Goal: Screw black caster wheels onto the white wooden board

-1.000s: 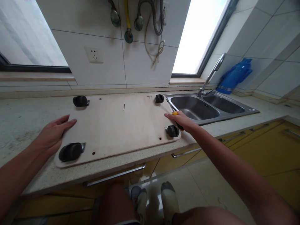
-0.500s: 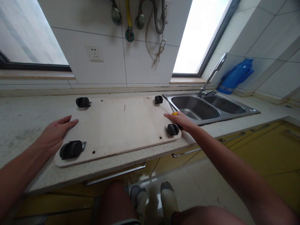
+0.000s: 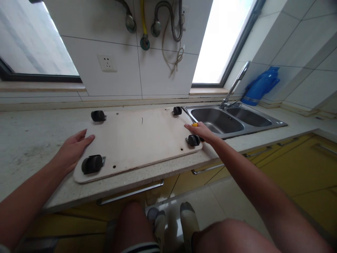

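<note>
A pale wooden board (image 3: pixel 142 140) lies on the countertop with black caster wheels at its corners: a front-left caster (image 3: pixel 92 164), a back-left caster (image 3: pixel 98 116), a front-right caster (image 3: pixel 194 140) and a back-right caster (image 3: pixel 177 110). My left hand (image 3: pixel 75 147) is closed on the board's left edge, thumb on top, the other fingers partly hidden. At the right edge, my right hand (image 3: pixel 201 131) holds a screwdriver (image 3: pixel 194 124) with a yellow-and-black handle, its shaft pointing toward the wall. The thumb of that hand rests on the board.
A double steel sink (image 3: pixel 231 131) with a faucet (image 3: pixel 238 80) adjoins the board on the right. Behind it leans a blue thermos flask (image 3: pixel 260 86). Pipes and a yellow hose (image 3: pixel 143 17) hang on the wall near a socket (image 3: pixel 107 63). Yellow cabinets have metal handles (image 3: pixel 131 192).
The board's left end and my left hand have shifted right in the view. My right hand stays at the right edge with the screwdriver. The camera view has moved slightly.
</note>
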Demonstrator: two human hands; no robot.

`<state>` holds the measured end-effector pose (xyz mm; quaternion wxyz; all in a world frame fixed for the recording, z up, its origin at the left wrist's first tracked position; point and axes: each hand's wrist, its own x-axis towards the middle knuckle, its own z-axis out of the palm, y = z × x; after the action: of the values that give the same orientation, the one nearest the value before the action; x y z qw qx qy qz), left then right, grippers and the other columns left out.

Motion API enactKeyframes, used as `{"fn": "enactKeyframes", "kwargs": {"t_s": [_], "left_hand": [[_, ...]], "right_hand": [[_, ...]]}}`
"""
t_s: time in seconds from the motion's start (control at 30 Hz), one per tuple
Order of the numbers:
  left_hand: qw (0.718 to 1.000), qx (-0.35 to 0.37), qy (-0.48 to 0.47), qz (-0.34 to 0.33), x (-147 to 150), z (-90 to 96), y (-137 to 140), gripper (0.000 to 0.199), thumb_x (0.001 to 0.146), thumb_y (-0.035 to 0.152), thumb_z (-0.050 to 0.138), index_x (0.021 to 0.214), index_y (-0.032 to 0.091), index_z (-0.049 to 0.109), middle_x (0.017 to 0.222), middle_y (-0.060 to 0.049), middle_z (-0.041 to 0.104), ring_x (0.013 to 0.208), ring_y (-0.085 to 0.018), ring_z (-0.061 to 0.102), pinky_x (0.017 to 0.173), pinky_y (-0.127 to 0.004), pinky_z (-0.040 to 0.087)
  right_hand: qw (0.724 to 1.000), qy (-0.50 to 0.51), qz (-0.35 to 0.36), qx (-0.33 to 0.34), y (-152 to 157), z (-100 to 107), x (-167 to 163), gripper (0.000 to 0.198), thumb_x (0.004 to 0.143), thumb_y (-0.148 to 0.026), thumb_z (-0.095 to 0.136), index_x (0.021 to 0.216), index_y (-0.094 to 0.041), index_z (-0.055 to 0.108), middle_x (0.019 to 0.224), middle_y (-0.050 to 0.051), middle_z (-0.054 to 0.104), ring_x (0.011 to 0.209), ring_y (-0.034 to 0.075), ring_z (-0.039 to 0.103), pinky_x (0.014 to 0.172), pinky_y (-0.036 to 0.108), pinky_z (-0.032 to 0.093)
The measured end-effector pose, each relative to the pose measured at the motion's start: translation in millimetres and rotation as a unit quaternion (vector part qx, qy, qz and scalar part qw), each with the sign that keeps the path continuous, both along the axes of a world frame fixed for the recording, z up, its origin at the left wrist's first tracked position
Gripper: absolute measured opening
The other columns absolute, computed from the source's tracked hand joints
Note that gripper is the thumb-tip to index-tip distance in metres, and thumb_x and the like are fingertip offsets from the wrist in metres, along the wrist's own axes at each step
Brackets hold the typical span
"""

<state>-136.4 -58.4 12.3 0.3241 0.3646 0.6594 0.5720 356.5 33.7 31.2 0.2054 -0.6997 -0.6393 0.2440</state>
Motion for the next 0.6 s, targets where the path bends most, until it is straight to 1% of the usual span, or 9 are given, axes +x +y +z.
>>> {"fn": "enactKeyframes", "kwargs": {"t_s": [0.07, 0.13, 0.2, 0.27, 0.33, 0.4, 0.47, 0.53, 0.6], "left_hand": [[0.996, -0.019, 0.084, 0.008, 0.3, -1.5, -5.4, 0.049, 0.102, 0.02, 0.08, 0.148, 0.008, 0.069, 0.147, -0.015, 0.079, 0.146, -0.034, 0.071, 0.139, -0.062, 0.043], [0.983, -0.01, 0.183, -0.002, -0.5, -4.2, -15.8, 0.045, 0.106, 0.034, 0.077, 0.144, 0.011, 0.071, 0.162, -0.016, 0.071, 0.159, -0.038, 0.06, 0.143, -0.061, 0.035], [0.965, 0.045, 0.256, -0.03, 0.0, -8.5, -31.6, 0.044, 0.11, 0.045, 0.068, 0.14, 0.013, 0.073, 0.165, -0.017, 0.068, 0.162, -0.04, 0.057, 0.144, -0.062, 0.034], [0.944, 0.114, 0.301, -0.066, 3.1, -14.3, -50.4, 0.047, 0.114, 0.054, 0.056, 0.137, 0.017, 0.075, 0.162, -0.016, 0.07, 0.161, -0.039, 0.058, 0.144, -0.061, 0.032], [0.925, 0.161, 0.33, -0.098, 8.2, -21.1, -68.2, 0.054, 0.117, 0.061, 0.044, 0.136, 0.022, 0.076, 0.155, -0.014, 0.075, 0.155, -0.038, 0.062, 0.143, -0.059, 0.032], [0.913, 0.177, 0.35, -0.108, 14.0, -27.7, -81.6, 0.053, 0.114, 0.065, 0.046, 0.134, 0.027, 0.076, 0.144, -0.012, 0.08, 0.143, -0.039, 0.069, 0.138, -0.06, 0.037], [0.907, 0.172, 0.372, -0.099, 18.6, -33.5, -89.0, 0.046, 0.104, 0.063, 0.062, 0.133, 0.03, 0.075, 0.133, -0.011, 0.083, 0.13, -0.041, 0.074, 0.13, -0.061, 0.044], [0.904, 0.163, 0.387, -0.082, 20.7, -38.4, -92.0, 0.046, 0.096, 0.056, 0.074, 0.134, 0.03, 0.072, 0.126, -0.01, 0.083, 0.12, -0.04, 0.076, 0.118, -0.058, 0.052], [0.901, 0.159, 0.395, -0.08, 20.1, -42.7, -93.2, 0.046, 0.097, 0.049, 0.073, 0.138, 0.028, 0.07, 0.127, -0.011, 0.082, 0.117, -0.038, 0.076, 0.108, -0.053, 0.056]], "right_hand": [[0.998, -0.064, -0.009, 0.025, -1.8, 12.5, -2.7, 0.045, 0.109, -0.062, 0.074, 0.107, -0.016, 0.074, 0.098, 0.002, 0.074, 0.083, 0.014, 0.07, 0.079, 0.031, 0.064], [0.988, -0.135, -0.023, 0.064, -7.0, 28.5, -7.1, 0.044, 0.109, -0.062, 0.074, 0.107, -0.017, 0.075, 0.102, 0.003, 0.075, 0.09, 0.016, 0.071, 0.088, 0.036, 0.064], [0.973, -0.2, -0.028, 0.115, -15.4, 47.0, -14.1, 0.044, 0.111, -0.062, 0.069, 0.114, -0.018, 0.075, 0.109, 0.006, 0.077, 0.096, 0.019, 0.072, 0.091, 0.038, 0.06], [0.954, -0.25, -0.016, 0.166, -25.5, 66.8, -25.8, 0.048, 0.115, -0.065, 0.06, 0.122, -0.02, 0.074, 0.115, 0.013, 0.079, 0.101, 0.025, 0.072, 0.087, 0.037, 0.051], [0.934, -0.292, 0.013, 0.205, -35.3, 86.4, -44.5, 0.054, 0.114, -0.07, 0.055, 0.127, -0.021, 0.072, 0.118, 0.019, 0.08, 0.105, 0.031, 0.073, 0.082, 0.036, 0.04], [0.915, -0.33, 0.063, 0.222, -43.1, 104.8, -70.8, 0.06, 0.112, -0.076, 0.055, 0.129, -0.021, 0.071, 0.116, 0.022, 0.081, 0.104, 0.034, 0.073, 0.08, 0.036, 0.035], [0.896, -0.363, 0.14, 0.213, -48.9, 121.6, -103.4, 0.059, 0.108, -0.076, 0.065, 0.129, -0.021, 0.07, 0.114, 0.02, 0.081, 0.104, 0.035, 0.073, 0.08, 0.036, 0.035], [0.876, -0.386, 0.23, 0.176, -53.3, 136.6, -138.7, 0.051, 0.1, -0.064, 0.084, 0.127, -0.022, 0.072, 0.107, 0.015, 0.081, 0.1, 0.033, 0.074, 0.079, 0.035, 0.037], [0.852, -0.398, 0.315, 0.129, -57.2, 149.4, -172.1, 0.045, 0.09, -0.048, 0.098, 0.12, -0.024, 0.075, 0.101, 0.009, 0.079, 0.095, 0.029, 0.074, 0.076, 0.034, 0.039]]}}
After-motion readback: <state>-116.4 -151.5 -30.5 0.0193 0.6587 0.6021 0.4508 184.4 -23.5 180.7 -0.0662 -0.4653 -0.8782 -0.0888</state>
